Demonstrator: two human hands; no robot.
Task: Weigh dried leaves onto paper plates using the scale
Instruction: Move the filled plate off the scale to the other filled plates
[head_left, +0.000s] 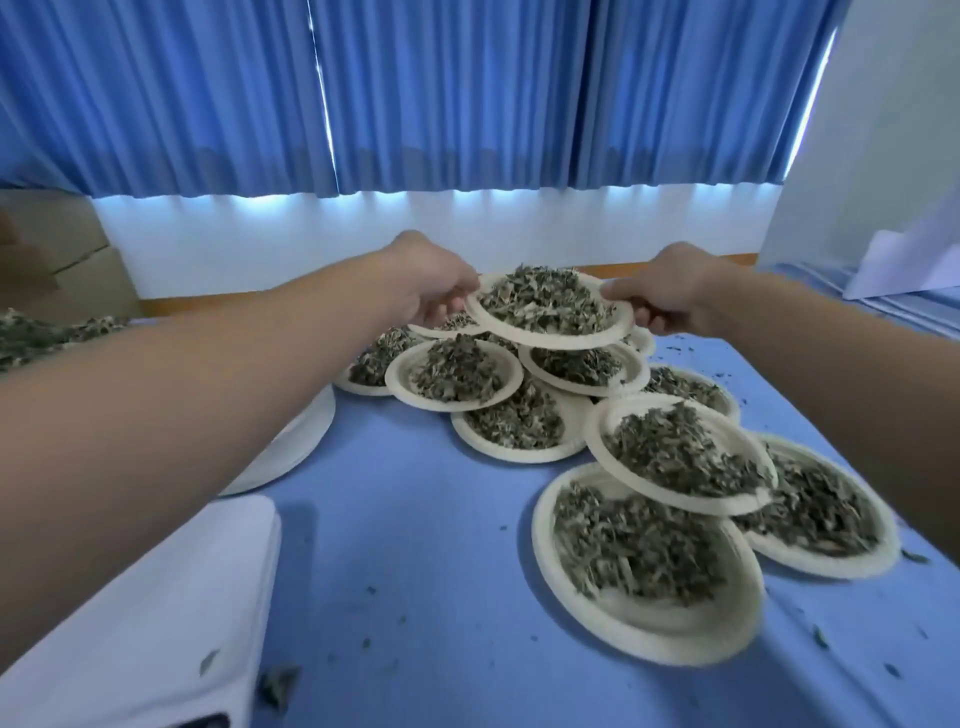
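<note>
Held plate: a paper plate heaped with dried leaves is held level in the air above the far group of plates, touching none of them that can be seen.

Left hand: fingers curled, pinching the left rim of the held plate, thumb on top.

Right hand: fingers curled, gripping the right rim, thumb on top and the other fingers underneath.

Filled plates on the tabletop:
- Far group: several plates of leaves directly below the held plate, overlapping and partly stacked on each other.
- Near group: three plates at right. One upper plate rests tilted across the rims of the two beneath it.

Empty plates: a white stack at left, partly hidden by the left forearm.

Loose leaves: a pile at the far left edge. Small fragments are scattered over the surface, mostly at right.

White unit: flat-topped, rounded corner, lower left, carrying a few leaf fragments.

Surface and room: the tabletop is covered in blue cloth. Behind it are a white wall, closed blue curtains with daylight at the gaps, and cardboard boxes at far left.
</note>
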